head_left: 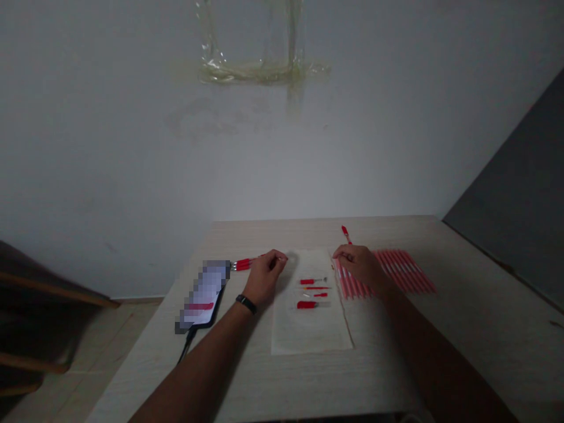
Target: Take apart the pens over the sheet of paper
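Left hand (pixel 264 277) closed, fingers curled around a slim red-and-white plastic pen (pixel 245 264). Pen lying nearly flat across the table, far end just beside a black smartphone (pixel 205 294) with a pixel-blurred screen. Black wristband (pixel 245 304) on the left wrist. Thin black charging cable (pixel 187 343) running from the phone's lower end over the table edge.

Right hand (pixel 359 264) half closed, fingers curled, low over a flat row of red-and-white striped pens (pixel 403 271) laid side by side, part of the row hidden under the palm. Red-tipped pen (pixel 346 234) poking out past the fingertips, angled away from the body. Grip on that pen: cannot tell, held or only touched.

Between the hands, a cream paper sheet (pixel 308 326) flat on the table, its right edge touching the striped row. On the sheet, well clear of both hands, loose parts: red pen section with a metal tip (pixel 312 281), thin red rod (pixel 316 288), short red piece (pixel 321 294), stubby red cap (pixel 306 304).

Underneath everything, a pale wood-grain table (pixel 484 329). Beyond it, an off-white wall with a clear plastic sheet (pixel 251 53) taped on. To the right, a dark grey panel (pixel 515 194). To the left, dark wooden furniture (pixel 30 294).
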The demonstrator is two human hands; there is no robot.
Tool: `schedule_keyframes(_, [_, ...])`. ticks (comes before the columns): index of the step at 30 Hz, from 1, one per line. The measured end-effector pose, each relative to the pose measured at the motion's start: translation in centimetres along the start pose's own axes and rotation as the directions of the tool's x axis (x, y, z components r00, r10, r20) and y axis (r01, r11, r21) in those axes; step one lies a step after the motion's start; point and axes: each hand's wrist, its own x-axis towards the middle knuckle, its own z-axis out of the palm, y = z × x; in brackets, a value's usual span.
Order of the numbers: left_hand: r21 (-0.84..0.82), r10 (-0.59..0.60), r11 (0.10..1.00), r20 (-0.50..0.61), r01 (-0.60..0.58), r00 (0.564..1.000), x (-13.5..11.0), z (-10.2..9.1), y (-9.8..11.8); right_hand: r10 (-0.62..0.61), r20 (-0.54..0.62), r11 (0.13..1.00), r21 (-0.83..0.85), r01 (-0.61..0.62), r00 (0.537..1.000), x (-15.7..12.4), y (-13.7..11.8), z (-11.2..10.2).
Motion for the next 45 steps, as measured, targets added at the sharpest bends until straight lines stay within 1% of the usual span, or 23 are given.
schedule_keyframes(4, [0.016,-0.001,1.0,0.013,0.001,1.0,0.0,0.0,-0.3,-0.037,-0.002,0.999,-0.005,0.037,0.999,0.1,-0.2,-0.1])
schedule_keyframes(9, [0.012,0.004,1.0,0.009,-0.005,1.0,0.0,-0.1,-0.2,-0.024,0.005,1.0,0.012,0.024,1.0,0.1,-0.4,-0.2])
schedule_keyframes(14, [0.01,0.005,1.0,0.003,-0.006,1.0,-0.1,-0.1,0.1,-0.043,0.003,0.999,0.025,0.043,0.999,0.1,-0.2,-0.1])
schedule_keyframes(20, [0.033,0.016,0.999,-0.006,-0.016,1.0,-0.1,-0.1,0.0,0.029,0.003,1.0,-0.001,-0.029,1.0,0.1,-0.6,-0.1])
schedule_keyframes(26, [0.068,0.053,0.996,0.036,-0.055,0.998,-0.2,-0.1,0.2,0.003,0.02,1.0,0.03,-0.004,1.0,0.1,-1.2,-0.2])
schedule_keyframes(34, [0.087,0.071,0.993,0.078,-0.077,0.994,-0.3,0.0,1.0,-0.043,0.031,0.998,0.048,0.042,0.999,0.1,-0.8,0.0])
schedule_keyframes(40, [0.049,0.072,0.996,0.131,-0.079,0.989,-0.4,0.1,1.0,-0.065,0.019,0.998,0.008,0.064,0.998,0.1,-0.6,-0.1])
schedule_keyframes(45, [0.078,0.084,0.992,0.153,-0.097,0.985,-0.5,0.3,0.8,-0.06,0.006,0.998,-0.013,0.06,0.998,0.2,-0.5,-0.2])
